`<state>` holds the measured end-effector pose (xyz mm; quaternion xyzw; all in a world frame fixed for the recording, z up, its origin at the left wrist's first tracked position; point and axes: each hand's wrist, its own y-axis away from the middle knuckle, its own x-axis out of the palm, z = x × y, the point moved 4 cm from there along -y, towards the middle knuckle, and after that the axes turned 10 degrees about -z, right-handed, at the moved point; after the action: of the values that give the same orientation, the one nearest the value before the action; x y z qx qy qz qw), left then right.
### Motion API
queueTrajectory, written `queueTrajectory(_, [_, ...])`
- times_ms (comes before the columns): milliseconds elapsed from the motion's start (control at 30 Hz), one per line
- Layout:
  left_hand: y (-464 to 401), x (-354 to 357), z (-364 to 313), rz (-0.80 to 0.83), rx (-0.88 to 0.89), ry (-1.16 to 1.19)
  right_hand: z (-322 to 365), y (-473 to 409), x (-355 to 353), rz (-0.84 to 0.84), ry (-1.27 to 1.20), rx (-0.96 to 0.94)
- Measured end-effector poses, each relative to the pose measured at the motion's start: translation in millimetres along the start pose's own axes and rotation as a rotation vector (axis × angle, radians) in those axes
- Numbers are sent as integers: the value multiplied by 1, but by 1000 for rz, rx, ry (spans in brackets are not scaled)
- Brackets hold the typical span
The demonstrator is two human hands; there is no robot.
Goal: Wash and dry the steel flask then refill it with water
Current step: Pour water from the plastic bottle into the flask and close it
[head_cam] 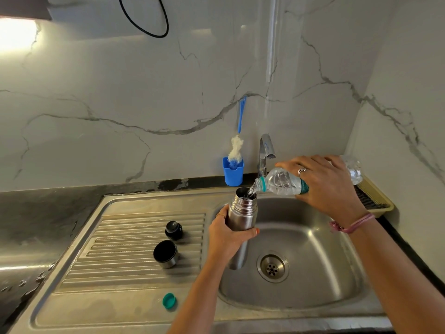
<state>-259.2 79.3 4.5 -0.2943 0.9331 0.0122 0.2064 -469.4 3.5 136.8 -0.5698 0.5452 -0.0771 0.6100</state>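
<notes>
Basin [313, 249]: open floor around the drain [272, 268]; left rim side taken by steel flask [242, 213] and left hand [228, 235].
Above basin: right hand [330, 186] with tilted water bottle [284, 183] spans it.
Drainboard [120, 256]: stopper [173, 229], cup lid [165, 253], teal cap [169, 301] stand apart; left half bare.
Back edge: tap [265, 153], blue brush holder [233, 173].

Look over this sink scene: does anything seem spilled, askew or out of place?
Nothing stands out. Water from the tilted plastic bottle lands inside the steel flask held over the sink basin; no spill shows.
</notes>
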Motion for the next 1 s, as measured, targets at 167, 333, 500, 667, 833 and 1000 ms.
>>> queueTrajectory(167, [0, -1, 1, -12, 7, 7, 2, -2, -3, -23, -22, -7])
queueTrajectory(333, [1, -1, 1, -10, 3, 9, 2, -3, -5, -35, -36, -13])
queueTrajectory(500, [2, -2, 2, -14, -2, 6, 2, -5, -7, -53, -17, -31])
queueTrajectory(667, [2, 0, 3, -6, -6, -5, 1, -7, -8, -59, -10, -50])
queueTrajectory(833, [2, 0, 3, -4, -15, -8, 0, -7, -7, -57, -9, -55])
queueTrajectory(1000, [3, -1, 3, -7, -17, -4, -3, -6, -3, -35, -1, -63])
